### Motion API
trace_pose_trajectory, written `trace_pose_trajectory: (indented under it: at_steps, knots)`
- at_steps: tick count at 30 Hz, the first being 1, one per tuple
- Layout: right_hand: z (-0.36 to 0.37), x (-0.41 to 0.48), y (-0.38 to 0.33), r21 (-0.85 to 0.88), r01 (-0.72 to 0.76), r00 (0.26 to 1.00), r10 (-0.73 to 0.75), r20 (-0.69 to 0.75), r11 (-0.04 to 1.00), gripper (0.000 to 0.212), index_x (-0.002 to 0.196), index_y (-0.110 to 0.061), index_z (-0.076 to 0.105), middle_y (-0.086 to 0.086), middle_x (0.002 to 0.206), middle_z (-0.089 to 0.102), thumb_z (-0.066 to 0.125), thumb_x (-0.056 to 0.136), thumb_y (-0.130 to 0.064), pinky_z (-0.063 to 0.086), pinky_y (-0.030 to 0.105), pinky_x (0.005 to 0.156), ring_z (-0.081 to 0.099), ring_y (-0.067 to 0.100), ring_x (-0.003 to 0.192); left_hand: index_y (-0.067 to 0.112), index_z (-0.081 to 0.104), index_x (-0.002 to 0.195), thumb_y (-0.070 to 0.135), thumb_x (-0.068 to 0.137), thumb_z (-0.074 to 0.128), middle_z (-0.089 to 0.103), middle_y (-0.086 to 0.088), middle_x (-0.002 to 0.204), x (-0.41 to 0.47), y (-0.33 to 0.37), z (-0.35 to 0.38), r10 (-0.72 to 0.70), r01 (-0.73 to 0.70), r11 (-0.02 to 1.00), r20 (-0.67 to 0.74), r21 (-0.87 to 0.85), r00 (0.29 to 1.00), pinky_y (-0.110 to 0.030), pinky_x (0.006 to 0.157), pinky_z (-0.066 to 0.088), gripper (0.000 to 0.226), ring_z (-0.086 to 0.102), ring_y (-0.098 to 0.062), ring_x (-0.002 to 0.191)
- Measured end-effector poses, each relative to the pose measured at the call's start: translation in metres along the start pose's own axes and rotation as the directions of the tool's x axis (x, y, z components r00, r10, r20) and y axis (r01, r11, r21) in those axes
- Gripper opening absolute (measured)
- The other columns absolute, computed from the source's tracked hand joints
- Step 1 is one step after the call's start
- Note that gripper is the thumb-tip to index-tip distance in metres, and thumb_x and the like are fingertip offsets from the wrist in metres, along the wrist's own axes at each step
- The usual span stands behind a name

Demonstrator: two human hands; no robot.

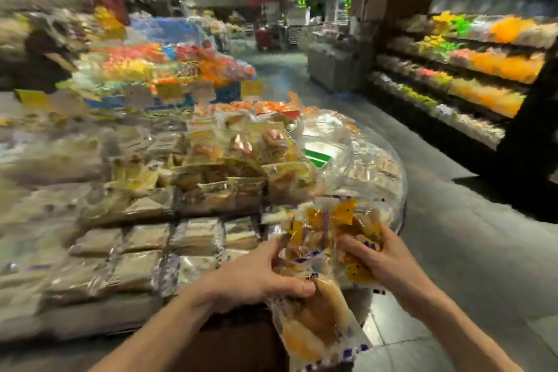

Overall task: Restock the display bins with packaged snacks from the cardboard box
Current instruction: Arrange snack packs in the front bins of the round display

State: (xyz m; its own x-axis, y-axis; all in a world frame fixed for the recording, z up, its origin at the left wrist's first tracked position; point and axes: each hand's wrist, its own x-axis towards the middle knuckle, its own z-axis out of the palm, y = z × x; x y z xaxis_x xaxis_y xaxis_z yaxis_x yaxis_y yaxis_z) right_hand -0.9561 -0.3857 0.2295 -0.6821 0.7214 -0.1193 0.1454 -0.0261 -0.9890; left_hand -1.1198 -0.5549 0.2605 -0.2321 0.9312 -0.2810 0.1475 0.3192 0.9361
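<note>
Both hands full here: left hand (259, 276) and right hand (382, 257) have fingers curled tight around a bunch of clear snack packs (326, 254), bread rolls I think (blurry), just off the display bins' (187, 238) near right corner.

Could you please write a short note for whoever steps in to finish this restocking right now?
Left hand: closed on a bunch of clear snack packets, thumb pressing one long packet that hangs down toward the body.
Right hand: closed on the same bunch from the other side.
The bunch is held above the near right corner of the display, next to rows of pale flat packets.
Done: the bins in view look well filled, though the picture is blurred.
Left: set this bunch into its bin. The cardboard box is not in view, so I cannot tell how much stock remains.
</note>
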Motion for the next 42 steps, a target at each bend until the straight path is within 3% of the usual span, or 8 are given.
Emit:
trace_pose_trajectory:
  at_steps: [8,12,16,19,23,28,35,42]
  knots:
    - [0.206,0.013,0.071,0.053,-0.355,0.903,0.327,0.279,0.933,0.042,0.117,-0.017,0.068,0.005,0.102,0.078,0.074,0.08,-0.037,0.059,0.04,0.081,0.074,0.023,0.096,0.028,0.052,0.124,0.006,0.087,0.074,0.072,0.022,0.112,-0.084,-0.127,-0.124,-0.225,0.22,0.95,0.003,-0.222,0.974,-0.019,0.092,0.05,0.048,0.064,-0.002,0.113]
    - [0.258,0.024,0.082,0.054,-0.42,0.866,0.383,0.32,0.906,0.07,0.124,-0.02,0.065,0.006,0.11,0.076,0.075,0.065,-0.057,0.053,0.05,0.098,0.073,0.026,0.103,0.016,0.055,0.132,0.014,0.086,0.077,0.069,0.001,0.126,-0.094,-0.163,-0.161,-0.278,0.279,0.933,0.04,-0.226,0.96,-0.031,0.104,0.049,0.051,0.065,-0.014,0.117]
    - [0.284,0.033,0.09,-0.011,-0.379,0.884,0.366,0.29,0.925,0.094,0.127,-0.025,0.058,0.001,0.11,0.075,0.085,0.048,-0.069,0.058,0.048,0.091,0.073,0.022,0.1,0.019,0.062,0.127,0.015,0.088,0.076,0.07,-0.002,0.125,-0.094,-0.187,-0.182,-0.303,0.314,0.916,0.079,-0.248,0.95,-0.036,0.104,0.049,0.042,0.065,-0.017,0.117]
    - [0.294,0.044,0.095,-0.087,-0.323,0.884,0.334,0.326,0.942,0.114,0.128,-0.025,0.056,0.001,0.114,0.073,0.09,0.031,-0.073,0.058,0.039,0.087,0.071,0.02,0.103,0.026,0.066,0.121,0.019,0.087,0.078,0.071,0.0,0.122,-0.091,-0.196,-0.19,-0.312,0.325,0.919,0.093,-0.224,0.946,-0.045,0.108,0.046,0.037,0.066,-0.018,0.115]
    - [0.302,0.059,0.097,-0.07,-0.349,0.857,0.349,0.38,0.934,0.095,0.125,-0.027,0.054,0.002,0.113,0.073,0.095,0.044,-0.056,0.059,0.036,0.076,0.071,0.02,0.102,0.023,0.064,0.124,0.03,0.084,0.079,0.072,0.006,0.119,-0.085,-0.203,-0.201,-0.338,0.351,0.918,0.097,-0.187,0.936,-0.049,0.106,0.047,0.043,0.067,-0.014,0.112]
    - [0.298,0.078,0.092,0.009,-0.416,0.831,0.376,0.409,0.909,0.052,0.124,-0.017,0.058,0.005,0.106,0.077,0.079,0.077,-0.023,0.059,0.032,0.068,0.074,0.019,0.096,0.025,0.061,0.124,0.021,0.088,0.076,0.071,0.009,0.117,-0.068,-0.202,-0.208,-0.347,0.352,0.91,0.065,-0.219,0.936,-0.021,0.085,0.054,0.039,0.068,-0.004,0.104]
    - [0.253,0.094,0.107,0.092,-0.431,0.886,0.402,0.232,0.898,0.056,0.128,-0.015,0.056,0.01,0.109,0.076,0.081,0.078,-0.025,0.058,0.05,0.088,0.074,0.028,0.099,0.033,0.051,0.115,0.023,0.088,0.072,0.067,0.02,0.103,-0.018,-0.185,-0.201,-0.31,0.322,0.929,0.092,-0.182,0.946,-0.019,0.085,0.055,0.037,0.066,0.012,0.09]
    - [0.157,0.095,0.125,0.135,-0.407,0.913,0.406,0.034,0.904,0.063,0.123,-0.023,0.057,0.001,0.105,0.077,0.085,0.068,-0.035,0.062,0.044,0.071,0.075,0.022,0.095,0.025,0.053,0.123,0.023,0.086,0.075,0.06,0.011,0.108,0.055,-0.165,-0.15,-0.337,0.354,0.925,0.133,-0.137,0.932,-0.018,0.057,0.05,0.044,0.067,0.001,0.084]
